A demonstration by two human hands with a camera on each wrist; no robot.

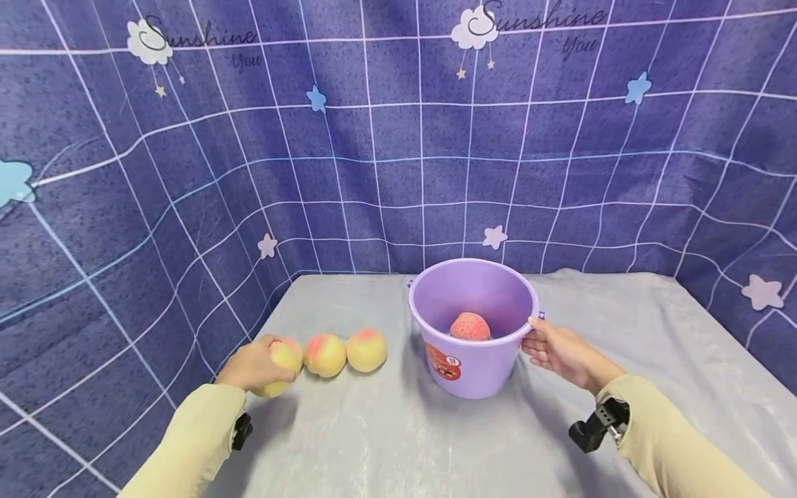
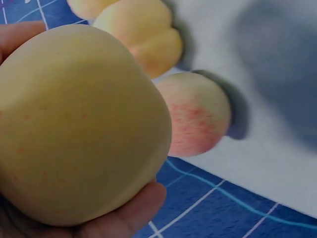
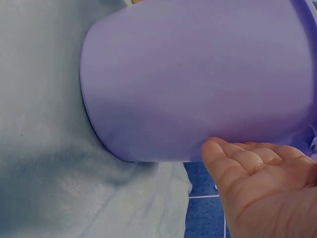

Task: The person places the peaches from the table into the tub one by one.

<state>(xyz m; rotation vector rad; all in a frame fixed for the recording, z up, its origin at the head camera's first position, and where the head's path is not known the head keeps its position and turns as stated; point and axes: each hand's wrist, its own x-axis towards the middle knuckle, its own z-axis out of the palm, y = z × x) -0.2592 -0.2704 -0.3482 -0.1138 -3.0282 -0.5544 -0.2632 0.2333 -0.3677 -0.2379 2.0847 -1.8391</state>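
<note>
Fingers of the left hand (image 1: 249, 365) curl round a peach (image 2: 84, 124) beside other peaches (image 1: 326, 355) on the table (image 1: 373, 443); a gentle, even grip should avoid nudging these, while the right hand (image 1: 563, 354) pinches the purple bucket (image 1: 488, 373) by its rim, best kept steady.

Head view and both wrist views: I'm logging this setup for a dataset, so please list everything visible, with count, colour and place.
Bucket: one, purple, right of centre in the head view
Sticker: one, mostly red, on the bucket's front
Cloth: one, grey, beneath the bucket
Printed curtain: one visible, blue-purple, behind and at both sides
Loose peaches: three, yellow with pink blush, in a row left of the bucket
Peach inside: one visible, pinkish red, in the bucket
Held peach: one, mostly yellow, in the left hand
Wrist devices: two, black, one per wrist
Sleeves: two, cream, on the forearms
Left hand: one, bare, gripping its peach
Right hand: one, bare, holding the bucket's right rim
</note>
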